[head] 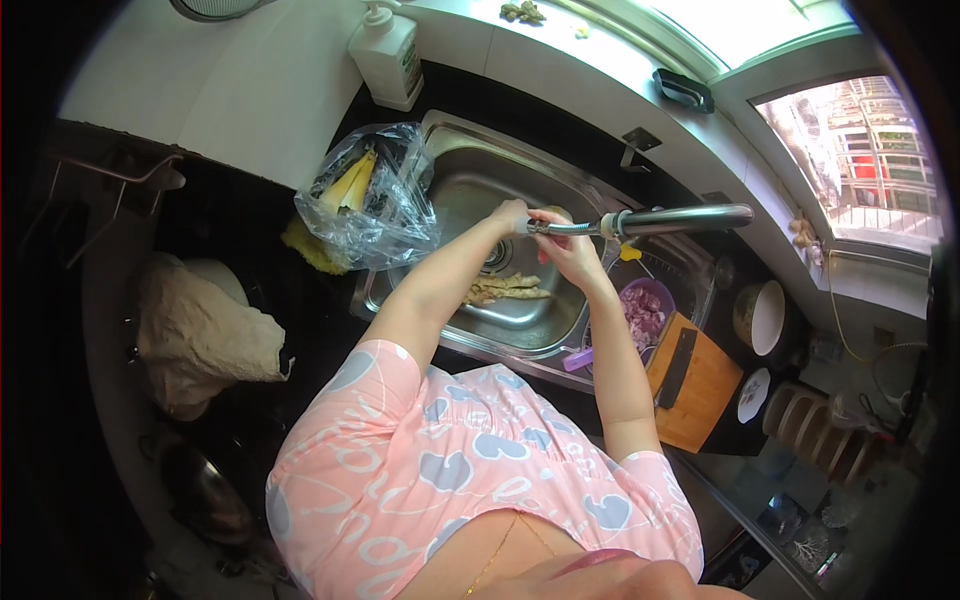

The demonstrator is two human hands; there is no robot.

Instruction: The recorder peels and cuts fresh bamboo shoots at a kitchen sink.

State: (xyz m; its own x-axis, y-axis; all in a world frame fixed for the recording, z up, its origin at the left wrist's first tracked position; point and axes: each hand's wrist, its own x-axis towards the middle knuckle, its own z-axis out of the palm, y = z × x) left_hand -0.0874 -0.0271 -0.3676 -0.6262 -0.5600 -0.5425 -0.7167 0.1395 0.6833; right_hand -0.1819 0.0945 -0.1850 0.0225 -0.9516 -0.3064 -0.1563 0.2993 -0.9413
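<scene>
My left hand (511,216) and my right hand (568,253) are close together over a stainless steel sink basin (480,176). They meet at the outlet end of a chrome faucet (686,217) with a flexible metal hose section. The hose end covers part of the fingers, so I cannot tell what is between them. Below the hands, pale knobbly roots (510,289) that look like ginger lie on the basin floor by the drain (496,259). Right of the basin, partly behind my right forearm, a purple strainer (660,291) holds pieces of raw meat (642,315).
Left of the basin, a clear plastic bag (397,217) with yellow produce overlaps the sink rim. A dark-bladed knife (677,367) rests on a wooden cutting board (705,390) at right. Beyond are a bowl (766,319) and a pump bottle (386,60). A cloth-covered vessel (202,337) stands far left.
</scene>
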